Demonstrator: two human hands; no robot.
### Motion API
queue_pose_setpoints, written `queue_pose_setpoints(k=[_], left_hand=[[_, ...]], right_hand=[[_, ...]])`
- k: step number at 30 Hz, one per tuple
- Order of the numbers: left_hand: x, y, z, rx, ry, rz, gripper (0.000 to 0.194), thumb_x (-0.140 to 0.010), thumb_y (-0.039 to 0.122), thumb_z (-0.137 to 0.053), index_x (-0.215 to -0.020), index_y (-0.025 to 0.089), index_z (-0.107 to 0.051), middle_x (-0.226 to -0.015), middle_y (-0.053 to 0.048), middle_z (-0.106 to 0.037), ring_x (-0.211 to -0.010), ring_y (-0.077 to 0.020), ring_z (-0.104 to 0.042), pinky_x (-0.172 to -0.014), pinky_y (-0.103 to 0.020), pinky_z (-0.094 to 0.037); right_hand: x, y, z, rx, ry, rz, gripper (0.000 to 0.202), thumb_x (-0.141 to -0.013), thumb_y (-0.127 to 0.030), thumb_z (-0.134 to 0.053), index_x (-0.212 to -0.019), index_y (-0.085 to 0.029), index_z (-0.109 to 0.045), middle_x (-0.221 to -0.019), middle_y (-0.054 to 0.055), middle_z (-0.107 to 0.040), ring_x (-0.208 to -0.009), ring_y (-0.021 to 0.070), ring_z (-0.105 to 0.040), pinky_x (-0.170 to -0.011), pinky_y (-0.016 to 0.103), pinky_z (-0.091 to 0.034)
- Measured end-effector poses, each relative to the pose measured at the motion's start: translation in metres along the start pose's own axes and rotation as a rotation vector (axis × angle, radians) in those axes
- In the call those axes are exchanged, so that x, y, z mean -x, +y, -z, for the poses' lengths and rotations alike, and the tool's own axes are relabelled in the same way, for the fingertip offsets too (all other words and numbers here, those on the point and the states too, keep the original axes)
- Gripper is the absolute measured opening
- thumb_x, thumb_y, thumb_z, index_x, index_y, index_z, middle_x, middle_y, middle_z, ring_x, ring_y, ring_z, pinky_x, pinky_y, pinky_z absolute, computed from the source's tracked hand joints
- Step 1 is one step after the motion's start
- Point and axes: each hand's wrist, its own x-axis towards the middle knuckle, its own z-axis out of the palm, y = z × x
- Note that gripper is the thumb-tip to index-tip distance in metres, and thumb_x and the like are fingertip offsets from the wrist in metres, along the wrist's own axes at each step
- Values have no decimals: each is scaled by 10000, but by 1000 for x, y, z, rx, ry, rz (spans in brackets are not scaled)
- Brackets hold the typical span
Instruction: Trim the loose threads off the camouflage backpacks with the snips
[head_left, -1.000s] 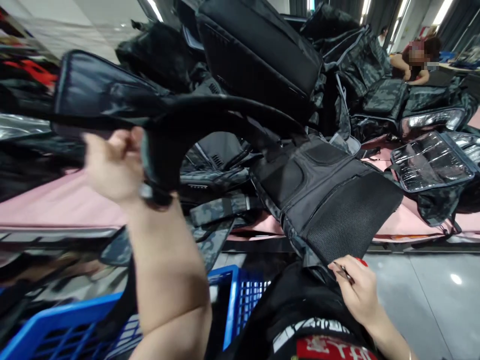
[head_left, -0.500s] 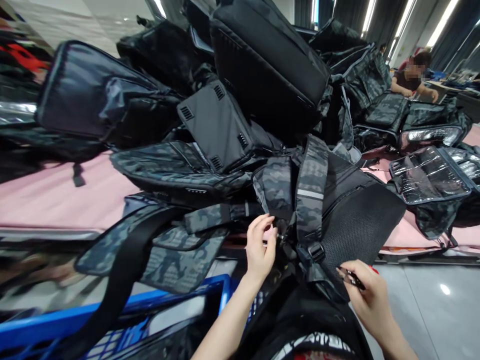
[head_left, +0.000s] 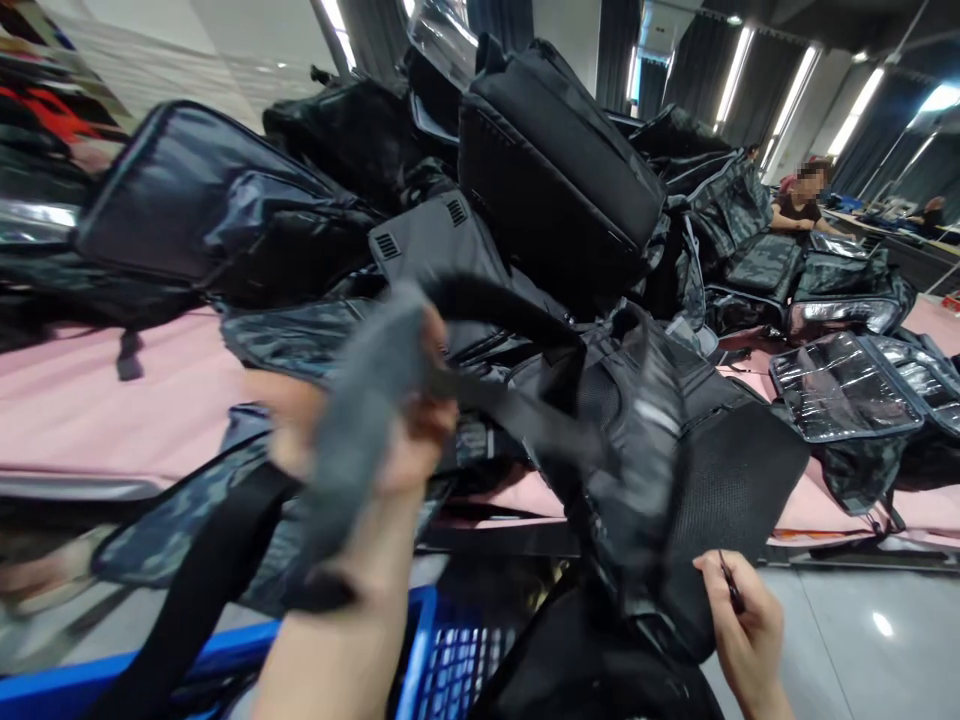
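Observation:
A black and camouflage backpack (head_left: pixel 739 480) lies in front of me at the table's edge, its mesh back panel facing up. My left hand (head_left: pixel 416 435), smeared by motion, is raised left of it with its fingers around a dark shoulder strap (head_left: pixel 367 400). A thinner webbing (head_left: pixel 517 410) runs from that hand back to the backpack. The second shoulder strap (head_left: pixel 649 450) crosses the panel, also blurred. At the lower right corner of the backpack, my right hand (head_left: pixel 742 610) is closed around small dark thread snips (head_left: pixel 730 585), its fingertips at the bag's edge.
Many dark and camouflage bags (head_left: pixel 555 170) are heaped on the pink-covered table (head_left: pixel 90 400). Bags with clear pockets (head_left: pixel 847 385) lie at the right. Below left is a blue plastic basket (head_left: pixel 427 640), a camouflage flap (head_left: pixel 180 530) hanging over it. Another person (head_left: pixel 799 205) sits far right.
My left hand has moved left and up, from empty beside the backpack to holding a strap. My right hand has shifted slightly down, still with the snips. The view has tilted up a little.

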Motion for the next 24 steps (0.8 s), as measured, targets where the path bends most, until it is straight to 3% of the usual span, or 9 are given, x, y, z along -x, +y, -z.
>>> queue_pose_setpoints(k=[2, 4, 6, 7, 10, 13, 16, 19, 24], left_hand=[[-26, 6, 7, 253, 35, -254, 425, -713, 611, -562, -975, 278, -602, -1140, 116, -576, -1015, -26, -496, -804, -120, -436], [-30, -8, 10, 416, 41, -303, 441, -723, 578, -589, -1010, 243, -587, -1065, 72, -610, -884, -25, -526, -747, -126, -452], [-14, -38, 10, 325, 73, -131, 427, -685, 516, -668, -951, 187, -613, -805, 35, -640, -652, -48, -520, -542, -127, -428], [1, -58, 11, 150, 82, -16, 374, -670, 426, -713, -913, 155, -626, -704, 17, -633, -577, -58, -506, -500, -143, -412], [54, -113, 13, -214, 24, 264, 288, -702, 350, -688, -884, 133, -637, -715, -21, -653, -574, -83, -533, -566, -195, -453], [99, -148, 12, -312, 3, 350, 279, -691, 378, -669, -849, 151, -635, -743, -28, -658, -642, -138, -589, -637, -275, -503], [121, -160, 2, -347, -17, 325, 290, -688, 368, -664, -905, 177, -632, -810, -35, -659, -765, -184, -617, -744, -342, -514], [122, -161, -12, -430, -16, 206, 259, -691, 346, -665, -901, 197, -637, -819, -31, -645, -764, -179, -598, -735, -326, -496], [113, -159, -26, -583, -51, -4, 146, -780, 309, -575, -686, 198, -591, -736, -24, -593, -708, -162, -540, -669, -291, -430]], right_hand=[[1, 0, 0, 20, -1, -5, 199, -859, -301, -504, -737, -176, -600, -699, 38, -648, -665, 164, -615, -571, 215, -476], [1, -1, 0, 38, 2, -9, 215, -860, -312, -503, -728, -175, -602, -690, 38, -650, -664, 165, -618, -561, 214, -474], [-2, -2, 1, 54, 0, -10, 226, -860, -322, -502, -724, -175, -605, -684, 39, -651, -661, 165, -621, -546, 213, -469], [-3, -3, 1, 60, -8, -9, 227, -860, -326, -503, -724, -175, -607, -686, 40, -652, -661, 166, -622, -539, 213, -467], [-6, -4, 2, 68, -44, -8, 213, -852, -329, -517, -738, -176, -613, -698, 40, -655, -668, 166, -623, -540, 213, -469], [-7, -5, 3, 56, -78, -24, 187, -846, -321, -527, -761, -177, -612, -715, 38, -648, -665, 160, -615, -563, 218, -484], [-8, -8, 4, 4, -98, -55, 171, -826, -318, -557, -919, -181, -602, -846, 58, -663, -769, 177, -632, -649, 243, -520], [-9, -9, 7, -16, -136, -62, 292, -831, -316, -548, -1092, -187, -535, -983, 78, -650, -891, 184, -625, -721, 261, -524], [-14, -12, 8, 85, -182, -29, 202, -881, -288, -467, -1047, -185, -516, -940, 59, -639, -860, 157, -612, -733, 248, -485]])
